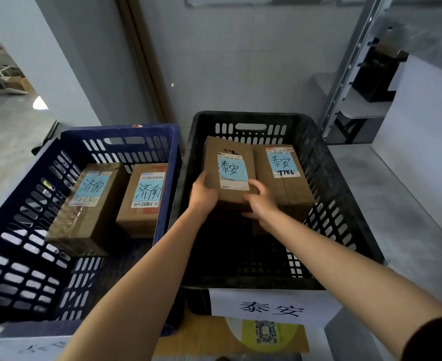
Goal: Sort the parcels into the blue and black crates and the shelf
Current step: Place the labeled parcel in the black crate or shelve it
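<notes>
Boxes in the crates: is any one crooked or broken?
Only one box is crooked. It tilts in the black crate because the left hand and right hand grip it. Nothing looks spilled.

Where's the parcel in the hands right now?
Head view, right of centre: the held parcel is inside the black crate, gripped by the left hand and right hand, directly left of another parcel marked 7786.

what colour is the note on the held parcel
The note is light blue, head view.
</notes>
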